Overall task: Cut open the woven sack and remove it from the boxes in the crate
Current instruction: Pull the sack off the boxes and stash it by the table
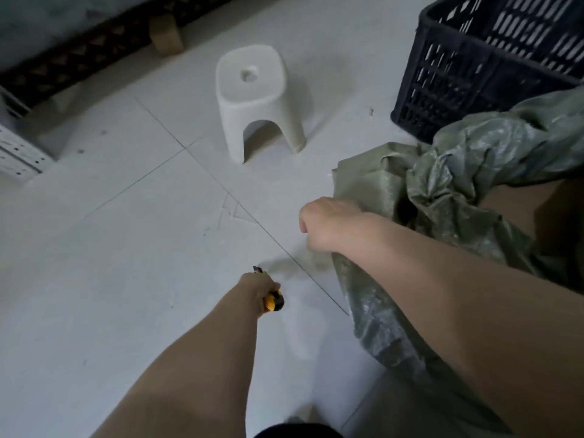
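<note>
The person's right hand [325, 224] was closed on a fistful of the green woven sack [442, 197], at the sack's edge nearest the white stool [257, 99]. The left hand [260, 292] was wrapped around a yellow and black utility knife [272, 299], held out over the bare floor [126, 248] just clear of the sack, its tip pointing away from the body. I could not make out whether the blade was extended.

The sack lay bunched and crumpled, rumpled high on the side away from the stool and draped down toward the person's legs. A flat brown surface [518, 203] showed from under it there, probably one of the boxes, though I could not count any. Whether the sack sat inside a crate I could not tell; the only crate in sight, a dark slatted one [474, 64], stood just behind the sack, and what was in it could not be seen.

To my eye the cutting was largely done and the step in hand was the pulling: the sack looked slack and opened up, gripped for a tug toward the stool. The next move would call for a firm drag with the right hand while the knife stayed well off the cloth and the other forearm, or else one more slit if the weave caught.

Counted: one sack, one knife, one stool, one dark crate, two hands at work.
</note>
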